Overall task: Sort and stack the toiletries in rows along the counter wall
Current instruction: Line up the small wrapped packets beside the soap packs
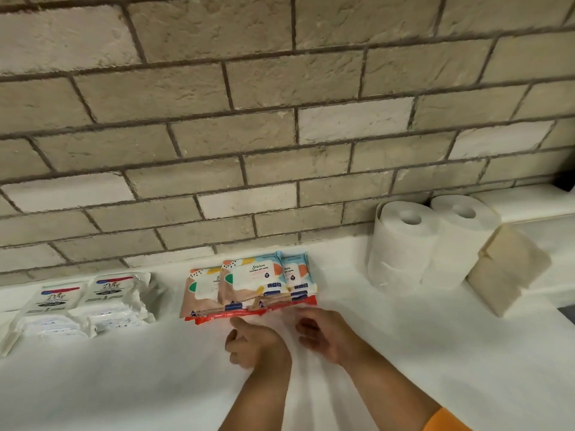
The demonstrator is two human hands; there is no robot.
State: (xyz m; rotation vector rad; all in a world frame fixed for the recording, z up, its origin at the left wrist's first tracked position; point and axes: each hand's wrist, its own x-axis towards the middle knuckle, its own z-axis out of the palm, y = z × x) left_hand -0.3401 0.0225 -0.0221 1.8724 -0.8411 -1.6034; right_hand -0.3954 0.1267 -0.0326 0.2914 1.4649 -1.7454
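Note:
Colourful wet-wipe packs (252, 283) lie overlapped in a small stack on the white counter (124, 384), close to the brick wall. My left hand (253, 342) rests just in front of the stack, fingers loosely curled, thumb pointing at the packs' red lower edge, holding nothing. Beside it my right hand (323, 332) hovers near the stack's front right corner, fingers bent and apart, also holding nothing. To the left lie white Dove packs (84, 306) in two stacks. White toilet rolls (426, 244) stand at the right against the wall, with beige tissue packs (507, 269) beside them.
The brick wall (280, 119) runs along the back of the counter. A raised white ledge (529, 202) sits at the far right behind the rolls. An orange sleeve (445, 421) shows at the bottom edge.

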